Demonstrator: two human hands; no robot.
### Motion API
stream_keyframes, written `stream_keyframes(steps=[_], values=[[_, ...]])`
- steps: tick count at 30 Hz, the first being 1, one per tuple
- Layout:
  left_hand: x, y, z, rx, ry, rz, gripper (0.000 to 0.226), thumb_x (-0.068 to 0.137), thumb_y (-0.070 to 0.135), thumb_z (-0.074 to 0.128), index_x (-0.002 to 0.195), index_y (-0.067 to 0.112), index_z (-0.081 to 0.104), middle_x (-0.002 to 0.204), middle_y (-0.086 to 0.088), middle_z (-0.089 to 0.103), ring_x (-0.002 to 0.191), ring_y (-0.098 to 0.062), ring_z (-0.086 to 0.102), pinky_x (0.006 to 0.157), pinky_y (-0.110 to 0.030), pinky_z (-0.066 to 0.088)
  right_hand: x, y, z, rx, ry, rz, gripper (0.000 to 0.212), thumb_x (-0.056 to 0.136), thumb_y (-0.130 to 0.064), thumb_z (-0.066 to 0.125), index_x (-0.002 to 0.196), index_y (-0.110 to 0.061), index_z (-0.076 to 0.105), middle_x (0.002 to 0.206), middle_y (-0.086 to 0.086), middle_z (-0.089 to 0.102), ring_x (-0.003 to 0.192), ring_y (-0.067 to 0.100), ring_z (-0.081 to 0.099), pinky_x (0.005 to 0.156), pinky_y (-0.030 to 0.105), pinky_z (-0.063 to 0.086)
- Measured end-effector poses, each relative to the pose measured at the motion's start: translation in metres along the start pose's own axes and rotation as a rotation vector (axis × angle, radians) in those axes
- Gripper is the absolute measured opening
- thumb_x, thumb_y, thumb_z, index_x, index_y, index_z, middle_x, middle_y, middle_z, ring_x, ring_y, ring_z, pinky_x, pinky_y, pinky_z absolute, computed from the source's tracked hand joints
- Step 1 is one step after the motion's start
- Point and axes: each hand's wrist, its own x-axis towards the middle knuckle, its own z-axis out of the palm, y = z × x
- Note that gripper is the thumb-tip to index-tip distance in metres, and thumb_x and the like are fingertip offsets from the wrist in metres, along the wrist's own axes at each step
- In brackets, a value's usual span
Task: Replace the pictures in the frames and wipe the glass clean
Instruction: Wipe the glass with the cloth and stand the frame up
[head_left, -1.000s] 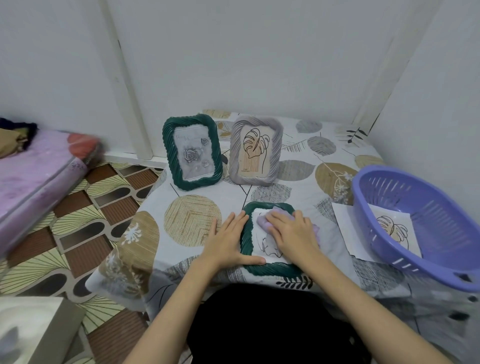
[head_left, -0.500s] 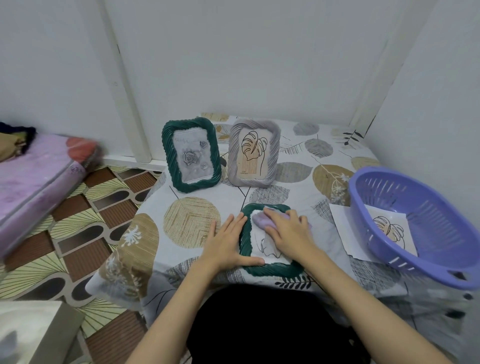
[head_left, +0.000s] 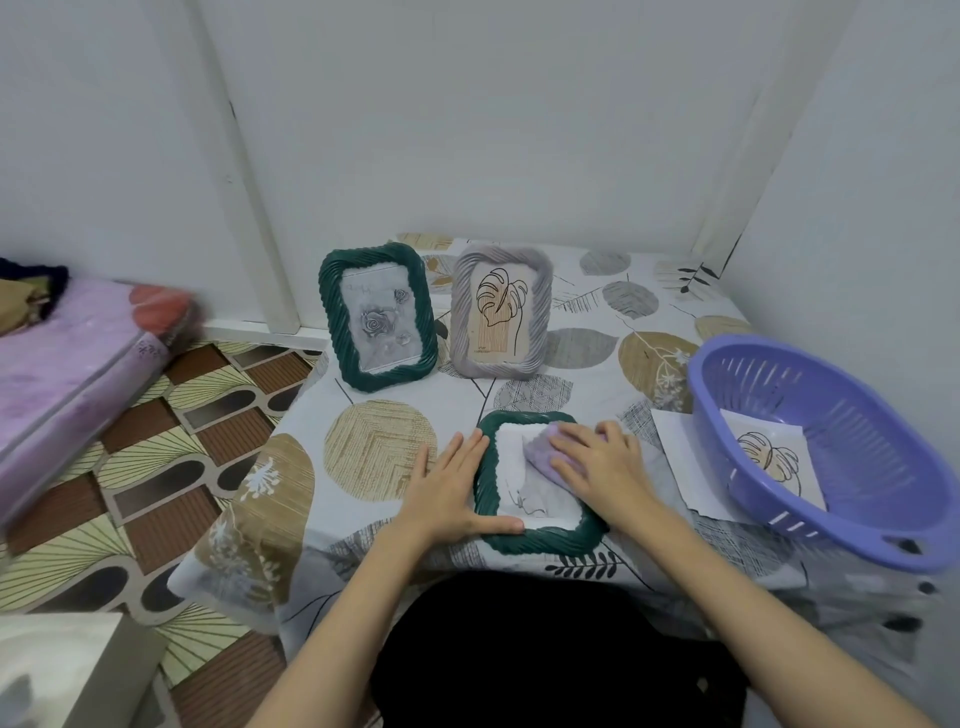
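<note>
A green frame (head_left: 540, 540) lies flat on the table near its front edge, glass up, with a pale drawing under the glass. My right hand (head_left: 597, 462) presses a lilac cloth (head_left: 537, 451) onto the glass with flat fingers. My left hand (head_left: 452, 493) rests flat against the frame's left rim, its thumb along the bottom rim. Behind stand a second green frame (head_left: 376, 317) with a grey rose picture and a grey frame (head_left: 500, 312) with a leaf drawing.
A purple basket (head_left: 841, 447) holding a leaf picture (head_left: 769, 457) sits at the right on a white sheet (head_left: 675, 452). The leaf-patterned tablecloth (head_left: 379, 447) covers the table in a white corner. A pink mattress (head_left: 67, 358) lies left on the patterned floor.
My right hand has slid the cloth a little across the upper part of the glass. The left hand and the frame have stayed put; the camera shifted slightly.
</note>
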Motion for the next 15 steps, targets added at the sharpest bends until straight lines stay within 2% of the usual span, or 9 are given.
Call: stream_keyframes(steps=[2, 3, 5, 7, 9, 10, 13, 15], values=[[0.0, -0.001, -0.002, 0.015, -0.02, 0.008, 0.136, 0.035, 0.095, 0.024, 0.148, 0.024, -0.003, 0.157, 0.012, -0.009, 0.144, -0.008, -0.01, 0.115, -0.046, -0.011, 0.011, -0.012, 0.005, 0.037, -0.017, 0.081, 0.044, 0.093, -0.047, 0.032, 0.124, -0.025, 0.055, 0.135, -0.01, 0.049, 0.11, 0.024, 0.039, 0.086, 0.034, 0.029], [0.0, -0.001, -0.003, 0.021, -0.037, 0.014, 0.143, 0.029, 0.098, 0.021, 0.148, 0.023, -0.005, 0.156, 0.011, -0.011, 0.144, -0.008, -0.011, 0.115, -0.047, -0.011, 0.011, -0.017, 0.008, 0.07, -0.031, 0.09, 0.044, 0.093, -0.046, 0.035, 0.126, -0.024, 0.054, 0.135, -0.01, 0.048, 0.109, 0.024, 0.038, 0.086, 0.033, 0.029], [0.0, -0.003, -0.004, 0.044, -0.069, 0.029, 0.153, 0.018, 0.102, 0.012, 0.148, 0.023, -0.009, 0.155, 0.012, -0.014, 0.143, -0.009, -0.014, 0.116, -0.048, -0.012, 0.0, -0.025, 0.007, 0.13, -0.035, 0.026, 0.061, 0.082, -0.058, 0.028, 0.126, -0.025, 0.055, 0.134, -0.011, 0.05, 0.105, 0.025, 0.04, 0.084, 0.033, 0.03], [0.001, -0.002, -0.004, 0.051, -0.081, 0.026, 0.156, 0.015, 0.102, 0.015, 0.147, 0.022, -0.011, 0.155, 0.012, -0.015, 0.143, -0.009, -0.015, 0.115, -0.048, -0.013, -0.021, -0.024, 0.003, 0.13, 0.006, -0.125, 0.066, 0.075, -0.063, 0.029, 0.121, -0.027, 0.06, 0.127, -0.014, 0.057, 0.098, 0.025, 0.044, 0.081, 0.036, 0.035], [0.0, -0.001, -0.004, 0.046, -0.089, 0.019, 0.153, 0.02, 0.099, 0.027, 0.147, 0.022, -0.012, 0.156, 0.011, -0.015, 0.143, -0.009, -0.016, 0.115, -0.048, -0.013, -0.038, -0.013, 0.004, 0.049, 0.079, -0.252, 0.052, 0.079, -0.059, 0.038, 0.112, -0.028, 0.065, 0.116, -0.015, 0.064, 0.088, 0.018, 0.042, 0.074, 0.034, 0.039], [0.0, -0.001, -0.005, 0.047, -0.093, 0.021, 0.151, 0.023, 0.097, 0.029, 0.147, 0.021, -0.012, 0.155, 0.011, -0.016, 0.143, -0.009, -0.016, 0.115, -0.048, -0.013, -0.041, -0.007, 0.004, 0.0, 0.105, -0.266, 0.049, 0.083, -0.058, 0.038, 0.11, -0.029, 0.065, 0.113, -0.016, 0.066, 0.085, 0.015, 0.039, 0.073, 0.033, 0.036], [-0.001, 0.0, -0.008, 0.049, -0.134, 0.045, 0.158, 0.017, 0.101, 0.025, 0.146, 0.02, -0.015, 0.154, 0.012, -0.018, 0.142, -0.01, -0.018, 0.114, -0.049, -0.016, -0.028, 0.001, -0.001, -0.087, 0.072, -0.166, 0.059, 0.089, -0.062, 0.02, 0.115, -0.03, 0.062, 0.12, -0.014, 0.063, 0.09, 0.019, 0.04, 0.072, 0.032, 0.023], [-0.001, 0.0, -0.009, 0.039, -0.14, 0.041, 0.153, 0.026, 0.097, 0.04, 0.147, 0.02, -0.015, 0.155, 0.01, -0.018, 0.142, -0.01, -0.019, 0.114, -0.049, -0.015, -0.008, -0.007, -0.006, -0.075, -0.005, -0.015, 0.055, 0.089, -0.059, 0.022, 0.125, -0.034, 0.054, 0.132, -0.013, 0.054, 0.103, 0.024, 0.041, 0.079, 0.033, 0.022]])
